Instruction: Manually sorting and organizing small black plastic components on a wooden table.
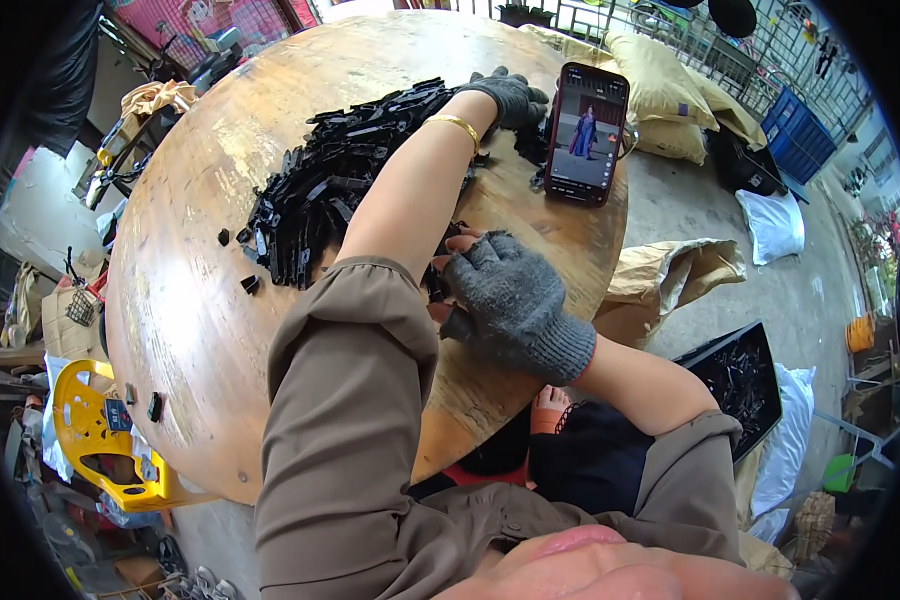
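A long heap of small, flat black plastic pieces [360,145] lies across the round wooden table [205,330]. My left hand [510,98], in a grey glove, reaches to the heap's far right end. Its fingers look apart and lie over the tabletop beside a smaller cluster of black pieces [532,145]. Nearer to me, my right hand [505,295] wears a grey fingerless glove. Its bare fingers curl leftward around black pieces at the heap's near edge, partly hidden under my left forearm. A few stray pieces [251,285] sit left of the heap.
A phone [587,135] stands at the table's right side, its screen lit. Right of the table are an open paper sack [660,285] and a black tray [740,385] of dark pieces. Full sacks [660,90] lie beyond. A yellow plastic chair [90,430] touches the left side.
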A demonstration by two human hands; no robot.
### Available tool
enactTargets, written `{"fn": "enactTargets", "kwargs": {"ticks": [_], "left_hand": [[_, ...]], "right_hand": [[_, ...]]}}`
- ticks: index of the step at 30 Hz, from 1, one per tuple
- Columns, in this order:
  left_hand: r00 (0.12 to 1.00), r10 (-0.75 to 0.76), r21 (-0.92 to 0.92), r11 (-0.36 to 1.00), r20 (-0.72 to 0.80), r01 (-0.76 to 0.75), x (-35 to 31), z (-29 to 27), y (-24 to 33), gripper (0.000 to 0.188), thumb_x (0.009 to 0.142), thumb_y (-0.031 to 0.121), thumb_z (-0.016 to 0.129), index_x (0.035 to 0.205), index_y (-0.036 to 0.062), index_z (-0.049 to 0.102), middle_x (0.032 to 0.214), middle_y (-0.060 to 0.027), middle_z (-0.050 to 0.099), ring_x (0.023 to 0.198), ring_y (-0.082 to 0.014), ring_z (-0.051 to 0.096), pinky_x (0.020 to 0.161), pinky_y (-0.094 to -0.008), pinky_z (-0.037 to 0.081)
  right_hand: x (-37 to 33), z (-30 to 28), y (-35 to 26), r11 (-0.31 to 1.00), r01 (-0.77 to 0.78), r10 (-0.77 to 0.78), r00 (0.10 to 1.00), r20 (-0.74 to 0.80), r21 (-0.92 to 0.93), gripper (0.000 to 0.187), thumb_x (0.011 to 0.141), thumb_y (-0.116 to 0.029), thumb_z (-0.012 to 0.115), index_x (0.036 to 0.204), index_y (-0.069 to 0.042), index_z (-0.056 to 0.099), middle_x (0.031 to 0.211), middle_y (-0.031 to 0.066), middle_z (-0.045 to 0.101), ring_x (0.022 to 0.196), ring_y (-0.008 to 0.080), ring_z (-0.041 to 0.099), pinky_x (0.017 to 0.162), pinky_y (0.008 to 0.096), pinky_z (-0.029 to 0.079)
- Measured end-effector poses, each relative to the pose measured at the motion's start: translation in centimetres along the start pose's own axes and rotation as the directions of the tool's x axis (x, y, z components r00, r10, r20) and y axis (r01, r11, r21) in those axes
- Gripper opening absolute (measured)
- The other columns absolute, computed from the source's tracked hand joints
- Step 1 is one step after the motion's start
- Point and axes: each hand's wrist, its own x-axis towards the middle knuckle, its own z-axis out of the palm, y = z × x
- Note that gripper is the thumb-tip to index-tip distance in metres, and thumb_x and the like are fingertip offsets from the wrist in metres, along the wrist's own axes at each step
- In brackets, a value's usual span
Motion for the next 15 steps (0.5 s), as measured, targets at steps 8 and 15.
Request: {"fn": "enactTargets", "kwargs": {"ticks": [8, 15], "left_hand": [[0.984, 0.173, -0.249, 0.956, 0.053, -0.155, -2.1, 1.8, -2.6, 0.036, 0.083, 0.036, 0.051, 0.111, 0.0135, 0.057, 0.114, -0.0136, 0.052, 0.105, -0.0304, 0.05, 0.093, -0.0372, 0.037], [0.988, 0.099, 0.006, 0.995, 0.122, -0.101, -10.7, -0.8, -2.4, 0.034, 0.082, 0.034, 0.052, 0.109, 0.0144, 0.056, 0.112, -0.0126, 0.053, 0.103, -0.0306, 0.051, 0.088, -0.0393, 0.041]], "right_hand": [[-0.6, -1.0, 1.4, 0.98, 0.012, 0.015, 0.991, -0.135, 0.196, 0.023, 0.069, -0.016, 0.066, 0.089, -0.006, 0.059, 0.097, 0.0134, 0.057, 0.09, 0.0289, 0.055, 0.076, 0.035, 0.045], [-3.2, -5.3, 12.3, 0.866, -0.423, 0.497, 0.66, -0.563, 0.267, 0.026, 0.087, -0.027, 0.052, 0.097, -0.003, 0.059, 0.079, 0.001, 0.057, 0.067, 0.0071, 0.049, 0.06, 0.0226, 0.043]]}}
